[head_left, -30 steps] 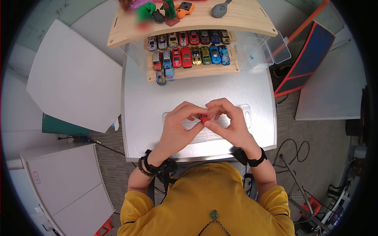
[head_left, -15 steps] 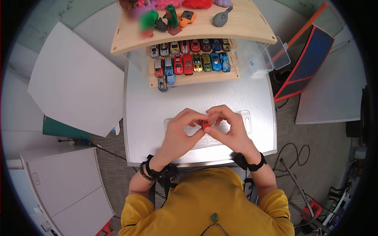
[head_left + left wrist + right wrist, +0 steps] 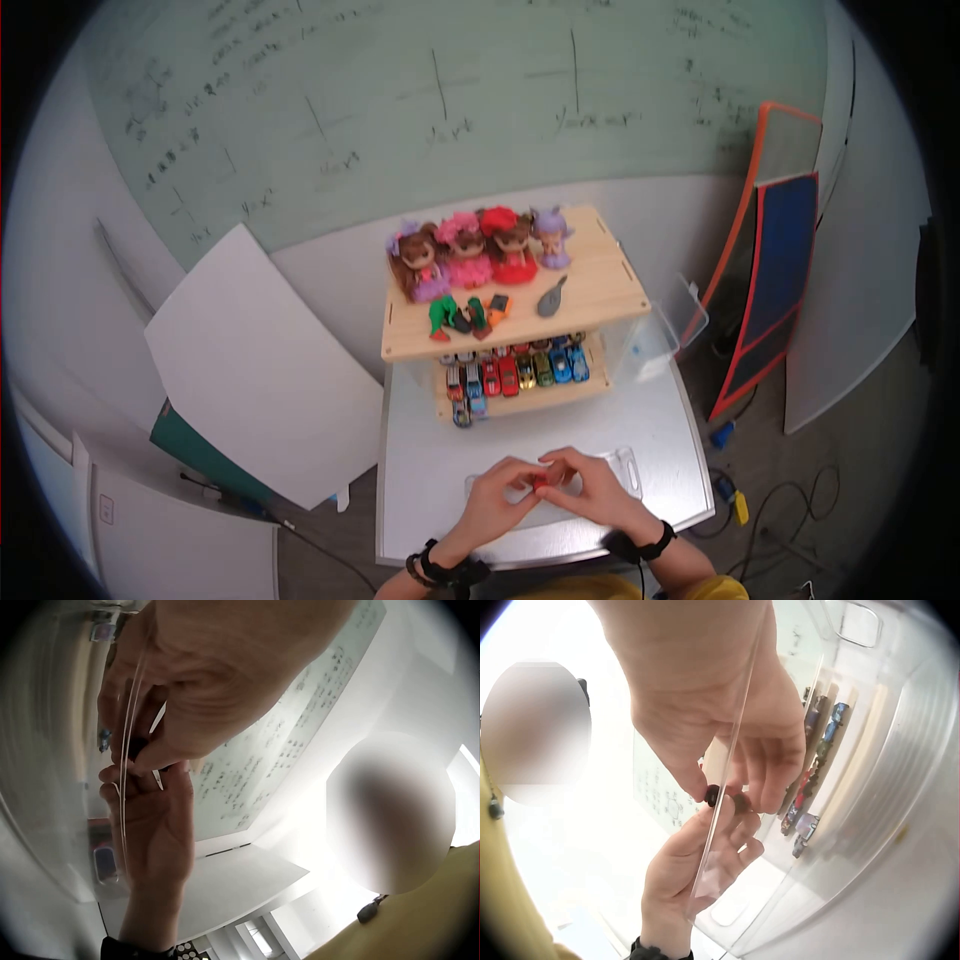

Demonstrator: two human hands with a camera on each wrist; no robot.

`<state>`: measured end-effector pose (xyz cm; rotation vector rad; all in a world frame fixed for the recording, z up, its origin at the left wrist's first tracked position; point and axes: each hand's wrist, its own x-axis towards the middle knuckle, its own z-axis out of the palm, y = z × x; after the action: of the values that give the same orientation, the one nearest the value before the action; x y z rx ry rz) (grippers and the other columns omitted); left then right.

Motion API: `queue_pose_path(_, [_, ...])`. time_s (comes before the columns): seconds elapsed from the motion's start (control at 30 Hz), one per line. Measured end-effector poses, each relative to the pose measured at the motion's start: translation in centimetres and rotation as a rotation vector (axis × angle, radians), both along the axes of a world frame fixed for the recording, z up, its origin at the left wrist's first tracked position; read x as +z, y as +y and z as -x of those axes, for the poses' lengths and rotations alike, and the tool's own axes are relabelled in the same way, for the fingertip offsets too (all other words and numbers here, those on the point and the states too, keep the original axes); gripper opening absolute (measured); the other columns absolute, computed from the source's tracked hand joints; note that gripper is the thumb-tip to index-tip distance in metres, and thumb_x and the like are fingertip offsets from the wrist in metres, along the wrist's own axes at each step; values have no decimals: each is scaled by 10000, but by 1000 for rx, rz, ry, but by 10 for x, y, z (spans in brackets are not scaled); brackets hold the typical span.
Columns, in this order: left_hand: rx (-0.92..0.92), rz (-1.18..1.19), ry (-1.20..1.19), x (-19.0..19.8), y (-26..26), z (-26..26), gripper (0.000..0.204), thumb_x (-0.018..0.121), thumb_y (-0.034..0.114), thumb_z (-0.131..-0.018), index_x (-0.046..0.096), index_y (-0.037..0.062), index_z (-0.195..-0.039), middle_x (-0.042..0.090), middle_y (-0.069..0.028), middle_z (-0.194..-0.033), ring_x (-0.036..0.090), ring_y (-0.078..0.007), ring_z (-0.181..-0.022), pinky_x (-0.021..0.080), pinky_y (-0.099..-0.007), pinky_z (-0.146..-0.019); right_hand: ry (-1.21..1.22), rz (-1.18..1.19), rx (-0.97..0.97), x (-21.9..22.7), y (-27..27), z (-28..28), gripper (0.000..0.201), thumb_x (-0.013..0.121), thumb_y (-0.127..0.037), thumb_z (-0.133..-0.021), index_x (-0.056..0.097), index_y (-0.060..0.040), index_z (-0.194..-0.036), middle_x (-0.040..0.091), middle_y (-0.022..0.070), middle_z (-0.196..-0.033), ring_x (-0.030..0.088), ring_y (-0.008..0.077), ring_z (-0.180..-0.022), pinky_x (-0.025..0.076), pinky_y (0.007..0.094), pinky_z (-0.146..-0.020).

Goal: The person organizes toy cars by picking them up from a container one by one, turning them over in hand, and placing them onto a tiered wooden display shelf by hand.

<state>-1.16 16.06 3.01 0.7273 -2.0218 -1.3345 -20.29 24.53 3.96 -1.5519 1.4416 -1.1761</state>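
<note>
A small red toy car [image 3: 541, 481] is pinched between the fingertips of both hands above the table's front part. My left hand [image 3: 500, 494] grips it from the left, thumb and fingers curled to it. From the right, my right hand [image 3: 598, 492] pinches it as well. The fingers cover most of the car; in the right wrist view a dark wheel [image 3: 712, 796] shows between them. Under the hands lies a clear plastic container [image 3: 629, 470], whose transparent wall crosses both wrist views in front of the hands.
Beyond the hands, a wooden shelf [image 3: 600, 285] holds several dolls [image 3: 465, 262] and small figures on top, a grey one [image 3: 551, 298] among them. Rows of toy cars [image 3: 509, 376] stand on its lower steps. An open clear box [image 3: 655, 340] is at its right.
The head view has tilted up, so the shelf and hands sit lower in it and the dolls and whiteboard show. Both hands keep their hold on the red toy car.
</note>
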Motion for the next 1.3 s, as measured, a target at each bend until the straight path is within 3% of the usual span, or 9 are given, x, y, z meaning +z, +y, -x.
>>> queue_pose_path(0.23, [-15,-6,35,-1,1,-1,332,810,58,-873,732,58,-1196,721,-91,-1079,731,-170,-919,590,-279,-831,-19,3,34,-3,0,1,470,807,-227,-934,607,-20,-1304,753,105,-922,719,194,-831,557,311,-781])
queue_pose_path(0.5, [-24,-13,42,-4,1,0,344,787,10,-872,725,48,-1208,719,-98,-1091,739,-184,-984,607,-298,-847,-51,-20,24,-6,1,1,439,805,-205,-937,612,-18,-1285,762,100,-939,719,180,-837,556,307,-781])
queue_pose_path(0.77, [-8,-61,-8,6,2,0,361,789,22,-869,725,65,-1222,723,-97,-1080,727,-187,-962,582,-304,-852,-62,14,1,-2,-1,0,426,804,-178,-931,614,-23,-1279,718,64,-856,683,160,-781,542,298,-752])
queue_pose_path(1.3, [-18,-19,47,3,-3,2,339,815,11,-820,736,77,-1143,739,-80,-1019,744,-202,-915,575,-308,-807,-32,31,26,-1,-4,1,435,795,-130,-909,601,-62,-1293,702,58,-841,673,164,-784,523,302,-756])
